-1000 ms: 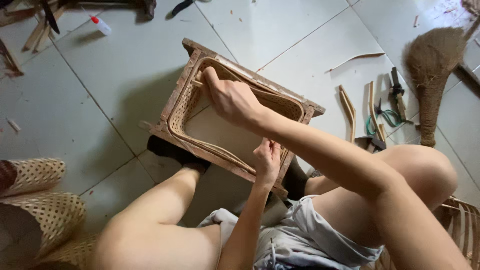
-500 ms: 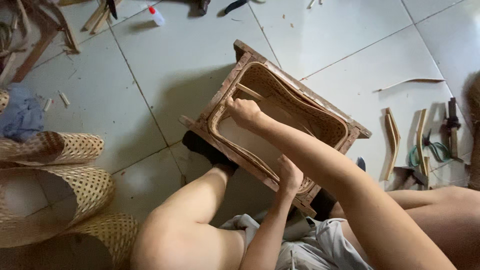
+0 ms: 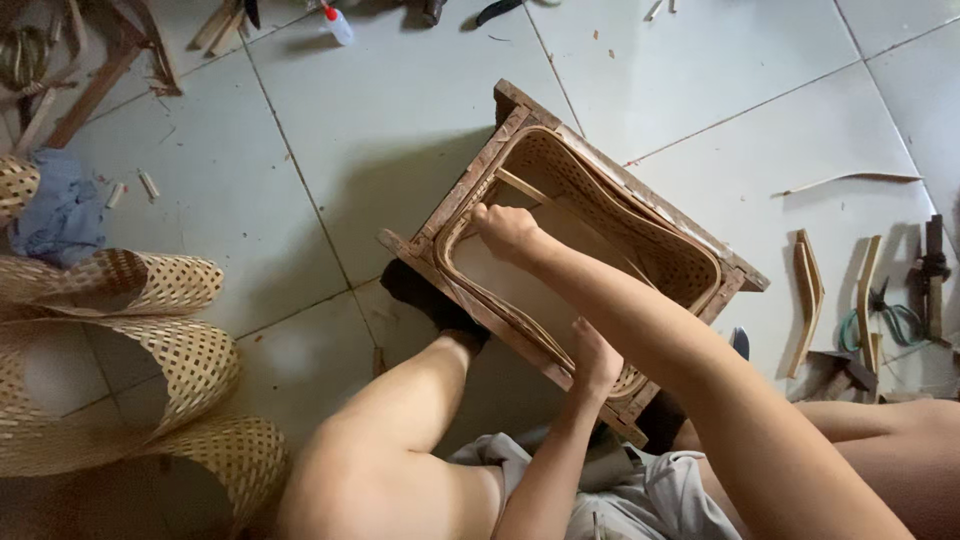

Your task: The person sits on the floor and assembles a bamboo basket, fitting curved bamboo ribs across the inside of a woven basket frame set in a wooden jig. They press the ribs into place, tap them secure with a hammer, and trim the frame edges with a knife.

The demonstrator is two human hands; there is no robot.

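Floor: we sit on pale square tiles (image 3: 400, 110) littered with cane offcuts and tools.
Frame: the rectangular wooden frame (image 3: 640, 195) lies straight ahead between our legs, its long axis running from near left to far right, with a woven rattan basket (image 3: 640, 215) set inside it.
Right hand: our right hand (image 3: 507, 230) reaches farther, fingers curled shut on the basket's rim strip at the frame's far-left corner.
Left hand: our left hand (image 3: 594, 357) is nearer to us, pressed on the near long edge, fingers curled over the rim.
Left of us: woven lattice sheets (image 3: 130, 370), well apart.
Right of us: bent wooden pieces (image 3: 806, 300) and green-handled pliers (image 3: 890, 320).
Far off: small glue bottle (image 3: 338, 24).
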